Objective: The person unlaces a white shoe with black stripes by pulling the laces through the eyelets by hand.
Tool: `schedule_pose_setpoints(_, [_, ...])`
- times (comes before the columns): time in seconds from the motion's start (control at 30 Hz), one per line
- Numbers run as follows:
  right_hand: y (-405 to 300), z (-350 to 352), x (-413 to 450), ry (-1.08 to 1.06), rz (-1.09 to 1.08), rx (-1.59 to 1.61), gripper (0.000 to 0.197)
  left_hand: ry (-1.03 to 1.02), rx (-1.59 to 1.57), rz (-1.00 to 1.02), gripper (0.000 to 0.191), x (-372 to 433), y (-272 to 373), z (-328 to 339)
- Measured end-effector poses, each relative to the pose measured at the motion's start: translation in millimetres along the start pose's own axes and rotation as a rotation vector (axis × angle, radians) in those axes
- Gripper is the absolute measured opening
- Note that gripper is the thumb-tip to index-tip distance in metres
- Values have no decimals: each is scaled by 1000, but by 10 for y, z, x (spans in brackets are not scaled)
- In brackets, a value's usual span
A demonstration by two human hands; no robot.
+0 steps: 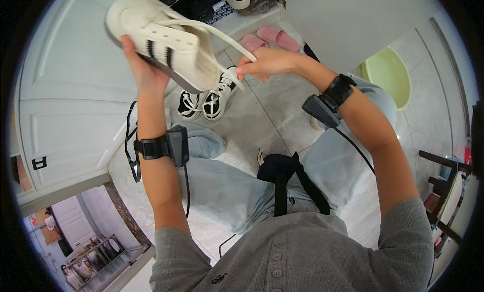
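My left hand [145,71] grips a cream sneaker [177,46] from below, its thumb against the side near the dark sole. The shoe is raised and tilted, toe to the upper left, with black stripes on its side. A flat cream shoelace [215,31] runs from the eyelets to my right hand [266,63], whose fingers pinch it near its end. Beneath the raised shoe, a pair of black-and-white sneakers [214,103] with white laces stands on the tiled floor, partly hidden by the heel.
Pink slides [280,38] lie beyond my right hand. White cabinet doors [72,80] rise at the left. Several shoes sit on a shelf [261,18] at the top. A pale green basin [389,78] stands at the right, near a dark wooden rack [442,190].
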State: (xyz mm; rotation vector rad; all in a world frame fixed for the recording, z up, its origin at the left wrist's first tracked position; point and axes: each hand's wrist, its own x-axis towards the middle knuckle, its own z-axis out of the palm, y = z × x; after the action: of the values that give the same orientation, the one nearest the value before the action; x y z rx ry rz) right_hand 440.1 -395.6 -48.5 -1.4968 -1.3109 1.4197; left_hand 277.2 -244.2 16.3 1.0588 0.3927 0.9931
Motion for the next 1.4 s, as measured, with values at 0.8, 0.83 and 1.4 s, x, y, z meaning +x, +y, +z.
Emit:
schedule_pose_setpoints(0.8, [-593,125,27,780,-880,-485,17,-299,-8,-364,71,-273,-242,9])
schedule_pose_setpoints(0.83, [-585,116,29,751,-831,-515,13,-305,22,-368,70,-273,-243,7])
schedule_pose_setpoints(1.4, [-360,34,44,288,-478,127,80,-151,29,-303,75,-191,-170,5])
